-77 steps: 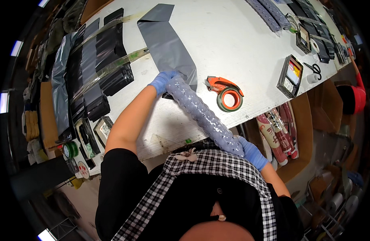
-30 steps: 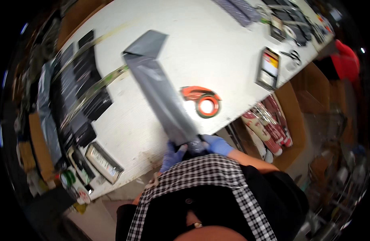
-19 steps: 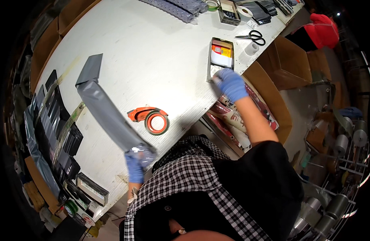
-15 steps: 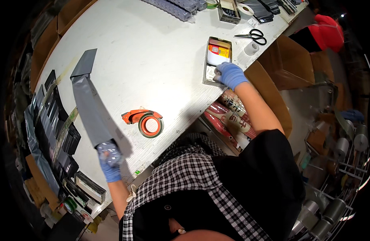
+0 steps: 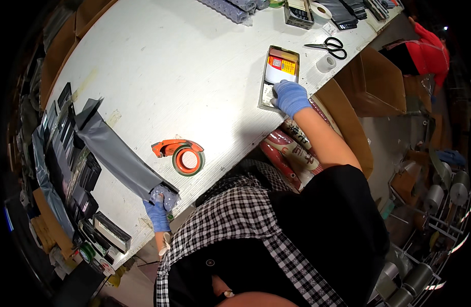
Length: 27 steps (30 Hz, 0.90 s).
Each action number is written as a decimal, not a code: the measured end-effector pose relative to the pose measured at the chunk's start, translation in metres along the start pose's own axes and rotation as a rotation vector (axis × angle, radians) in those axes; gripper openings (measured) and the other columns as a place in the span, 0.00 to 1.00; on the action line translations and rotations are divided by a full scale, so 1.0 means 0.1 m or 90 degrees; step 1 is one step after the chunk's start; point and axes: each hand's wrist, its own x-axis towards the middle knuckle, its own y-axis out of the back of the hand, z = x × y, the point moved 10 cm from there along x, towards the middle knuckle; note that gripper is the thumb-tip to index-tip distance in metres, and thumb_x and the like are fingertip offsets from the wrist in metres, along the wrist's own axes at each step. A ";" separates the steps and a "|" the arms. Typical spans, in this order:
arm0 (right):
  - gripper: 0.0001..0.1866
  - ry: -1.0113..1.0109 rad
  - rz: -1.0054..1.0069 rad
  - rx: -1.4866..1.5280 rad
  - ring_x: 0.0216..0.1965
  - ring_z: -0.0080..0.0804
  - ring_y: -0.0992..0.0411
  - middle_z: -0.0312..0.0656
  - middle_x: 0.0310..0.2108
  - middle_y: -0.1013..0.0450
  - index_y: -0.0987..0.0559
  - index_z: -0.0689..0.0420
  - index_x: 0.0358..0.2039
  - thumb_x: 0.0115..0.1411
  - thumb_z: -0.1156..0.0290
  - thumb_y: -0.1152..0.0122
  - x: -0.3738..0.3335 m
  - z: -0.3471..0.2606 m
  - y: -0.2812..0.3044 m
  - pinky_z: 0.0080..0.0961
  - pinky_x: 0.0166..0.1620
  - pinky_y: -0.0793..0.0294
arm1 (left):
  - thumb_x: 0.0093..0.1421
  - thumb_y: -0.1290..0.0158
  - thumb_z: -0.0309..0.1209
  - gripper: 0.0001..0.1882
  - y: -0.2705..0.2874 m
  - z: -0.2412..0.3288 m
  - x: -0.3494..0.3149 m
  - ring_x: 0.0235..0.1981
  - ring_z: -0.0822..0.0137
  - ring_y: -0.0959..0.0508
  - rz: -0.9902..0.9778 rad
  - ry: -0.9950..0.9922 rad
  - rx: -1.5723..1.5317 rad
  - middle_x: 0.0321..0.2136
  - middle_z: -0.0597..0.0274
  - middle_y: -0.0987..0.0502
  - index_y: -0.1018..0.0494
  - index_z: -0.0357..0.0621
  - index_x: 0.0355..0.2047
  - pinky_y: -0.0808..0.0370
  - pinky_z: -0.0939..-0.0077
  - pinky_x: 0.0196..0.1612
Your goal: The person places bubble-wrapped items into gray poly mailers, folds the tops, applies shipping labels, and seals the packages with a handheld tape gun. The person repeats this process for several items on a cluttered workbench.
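The left hand grips a bubble-wrapped roll, its end poking from a grey bag over the white table; the right hand, fingers bent, reaches into an open box, its hold hidden; an orange tape dispenser lies between

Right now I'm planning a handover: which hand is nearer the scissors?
Right: the right hand is left of the scissors, at the open box; the left hand is much farther left, at the bubble-wrap roll.

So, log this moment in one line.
left hand: holding bubble-wrapped roll partly in grey bag; right hand: at tray; tape dispenser: on table
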 end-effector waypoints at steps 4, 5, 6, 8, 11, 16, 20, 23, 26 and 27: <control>0.15 0.004 -0.017 -0.031 0.39 0.45 0.21 0.48 0.37 0.21 0.16 0.54 0.34 0.55 0.58 0.41 0.02 -0.03 -0.03 0.41 0.42 0.21 | 0.56 0.39 0.31 0.33 -0.10 0.15 -0.02 0.48 0.64 0.27 0.004 0.022 0.002 0.50 0.58 0.27 0.38 0.39 0.60 0.29 0.70 0.53; 0.15 -0.001 -0.028 -0.032 0.39 0.46 0.21 0.49 0.36 0.21 0.16 0.55 0.34 0.56 0.58 0.41 0.06 0.01 -0.09 0.42 0.42 0.21 | 0.55 0.39 0.31 0.34 -0.10 0.16 -0.04 0.48 0.64 0.26 0.008 0.031 0.000 0.50 0.58 0.27 0.38 0.39 0.60 0.29 0.70 0.53; 0.15 -0.006 -0.039 -0.034 0.38 0.46 0.21 0.49 0.35 0.21 0.16 0.55 0.33 0.56 0.58 0.41 0.08 0.05 -0.15 0.42 0.42 0.21 | 0.55 0.38 0.32 0.34 -0.10 0.16 -0.04 0.47 0.64 0.26 0.009 0.024 0.005 0.50 0.57 0.27 0.38 0.39 0.60 0.29 0.70 0.53; 0.15 -0.006 -0.024 -0.006 0.37 0.48 0.21 0.51 0.33 0.21 0.15 0.56 0.33 0.56 0.59 0.42 0.07 0.10 -0.17 0.42 0.41 0.21 | 0.55 0.38 0.32 0.34 -0.08 0.15 0.00 0.47 0.64 0.26 0.011 0.010 0.015 0.50 0.56 0.27 0.38 0.40 0.60 0.29 0.70 0.53; 0.16 -0.041 -0.019 0.050 0.37 0.49 0.22 0.51 0.33 0.21 0.15 0.55 0.33 0.55 0.57 0.42 0.03 0.16 -0.10 0.41 0.43 0.22 | 0.54 0.37 0.33 0.34 -0.04 0.06 0.04 0.47 0.63 0.26 0.003 0.014 0.036 0.50 0.56 0.27 0.37 0.40 0.60 0.28 0.70 0.52; 0.10 0.042 0.325 0.254 0.36 0.47 0.24 0.49 0.31 0.23 0.14 0.53 0.28 0.51 0.62 0.37 -0.30 0.14 0.54 0.41 0.42 0.26 | 0.54 0.38 0.26 0.35 0.10 -0.22 0.03 0.48 0.61 0.25 -0.007 0.060 0.000 0.51 0.54 0.27 0.39 0.39 0.61 0.27 0.68 0.53; 0.09 0.174 0.355 0.549 0.29 0.39 0.27 0.42 0.28 0.26 0.19 0.57 0.31 0.51 0.68 0.30 -0.74 -0.61 0.81 0.31 0.35 0.26 | 0.58 0.43 0.27 0.32 0.26 0.19 -0.12 0.52 0.61 0.28 0.139 0.096 0.117 0.54 0.45 0.30 0.43 0.35 0.61 0.29 0.68 0.53; 0.06 0.505 0.293 0.552 0.29 0.37 0.27 0.40 0.29 0.25 0.21 0.55 0.31 0.54 0.70 0.34 -1.28 -2.08 0.89 0.29 0.35 0.25 | 0.47 0.37 0.27 0.36 0.26 0.90 -0.15 0.44 0.57 0.27 0.244 -0.286 0.493 0.48 0.51 0.30 0.36 0.42 0.58 0.28 0.65 0.50; 0.03 0.679 0.203 0.478 0.33 0.36 0.27 0.37 0.32 0.26 0.21 0.50 0.30 0.53 0.72 0.37 -1.67 -3.29 0.39 0.32 0.36 0.26 | 0.45 0.38 0.24 0.25 0.12 1.38 -0.26 0.46 0.55 0.27 0.217 -0.476 0.592 0.44 0.56 0.27 0.28 0.46 0.46 0.27 0.60 0.49; 0.03 0.773 0.280 0.548 0.35 0.36 0.27 0.36 0.34 0.26 0.20 0.49 0.29 0.51 0.71 0.37 -1.86 -3.51 0.38 0.33 0.37 0.27 | 0.44 0.37 0.25 0.21 0.04 1.50 -0.26 0.44 0.54 0.27 0.174 -0.506 0.608 0.43 0.57 0.26 0.25 0.46 0.41 0.27 0.60 0.47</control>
